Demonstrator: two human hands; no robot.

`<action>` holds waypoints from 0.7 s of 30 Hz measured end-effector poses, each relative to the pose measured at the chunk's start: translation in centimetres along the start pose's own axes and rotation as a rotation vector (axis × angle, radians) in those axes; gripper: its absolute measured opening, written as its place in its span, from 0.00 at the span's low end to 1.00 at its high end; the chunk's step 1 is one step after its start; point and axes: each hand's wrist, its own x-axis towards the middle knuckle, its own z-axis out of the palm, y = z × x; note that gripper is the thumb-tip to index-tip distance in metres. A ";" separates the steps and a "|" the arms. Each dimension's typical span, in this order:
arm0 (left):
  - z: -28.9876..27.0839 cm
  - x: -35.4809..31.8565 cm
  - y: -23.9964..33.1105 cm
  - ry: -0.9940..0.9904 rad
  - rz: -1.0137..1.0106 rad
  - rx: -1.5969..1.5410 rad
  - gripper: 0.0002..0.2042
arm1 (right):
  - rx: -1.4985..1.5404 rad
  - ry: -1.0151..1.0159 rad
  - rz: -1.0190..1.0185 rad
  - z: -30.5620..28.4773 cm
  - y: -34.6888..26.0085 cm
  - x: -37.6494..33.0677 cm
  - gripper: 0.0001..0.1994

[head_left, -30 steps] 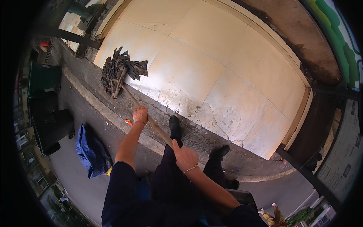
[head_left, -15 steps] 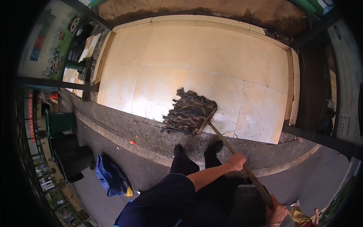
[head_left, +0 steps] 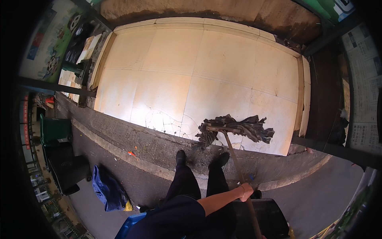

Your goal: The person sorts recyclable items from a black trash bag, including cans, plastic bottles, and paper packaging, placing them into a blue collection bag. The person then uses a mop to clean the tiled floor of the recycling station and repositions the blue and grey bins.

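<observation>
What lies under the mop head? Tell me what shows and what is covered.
The dark rag mop head rests on pale cracked floor tiles, near the grey kerb. The tile directly beneath the rags is covered. The left hand grips the wooden handle.

The mop head (head_left: pixel 234 129) is dark grey-brown, its handle (head_left: pixel 238 169) brown; the tiled floor (head_left: pixel 191 75) is pale cream with dark joints; at lower left a cloth bundle (head_left: pixel 106 189) is deep blue; the bin (head_left: pixel 53 129) at left is green; the trousers (head_left: pixel 199 191) are black.
</observation>
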 end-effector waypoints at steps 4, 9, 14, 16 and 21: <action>-0.5 -6.3 -7.2 0.097 -0.157 0.009 0.08 | -0.046 -0.074 -0.069 2.4 -5.8 4.4 0.21; -1.3 -17.4 -17.1 0.272 -0.535 0.038 0.07 | -0.207 -0.096 -0.498 8.3 -12.2 14.5 0.20; 1.0 -29.5 -28.3 0.697 -0.914 0.089 0.12 | -0.361 -0.365 -0.845 15.2 -26.2 23.6 0.15; 0.3 -33.4 -30.8 0.662 -1.095 -0.061 0.07 | -0.325 -0.317 -1.083 16.6 -30.8 25.4 0.15; -1.6 -32.9 -29.9 1.278 -1.100 -0.116 0.18 | -0.317 -0.270 -1.304 12.4 -37.5 28.3 0.13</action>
